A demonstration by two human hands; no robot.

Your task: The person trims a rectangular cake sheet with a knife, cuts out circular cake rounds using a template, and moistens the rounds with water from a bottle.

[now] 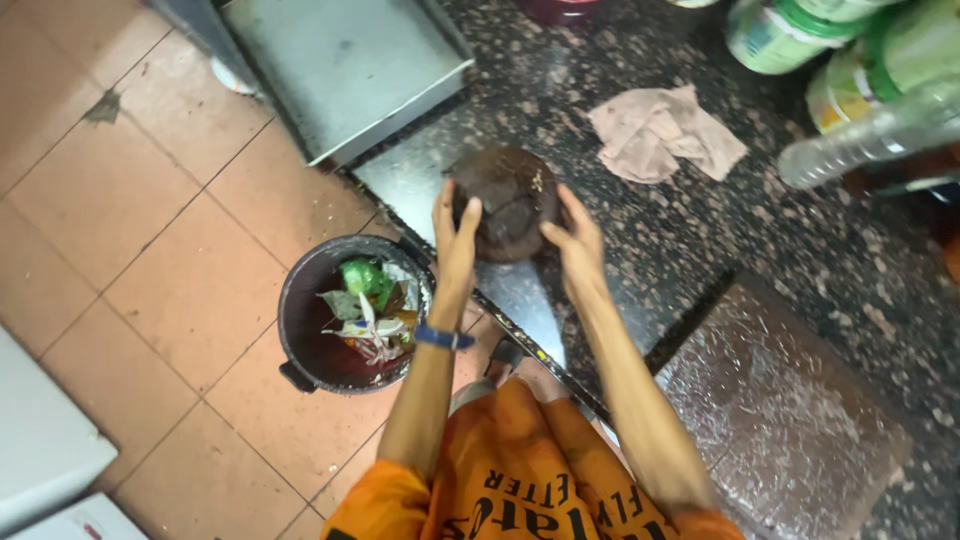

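A round dark brown object, rough like a coconut shell (508, 197), rests on the speckled dark stone counter (700, 250). My left hand (457, 235) grips its left side and my right hand (576, 238) grips its right side. A blue band circles my left wrist. My orange shirt shows at the bottom of the view.
A dark bin (345, 315) with wrappers and scraps stands on the tiled floor below the counter edge. A crumpled pinkish cloth (665, 132) lies on the counter. Green-lidded jars (790, 35) and a clear plastic bottle (870, 140) sit at the top right. A grey metal tray (345, 65) lies at top.
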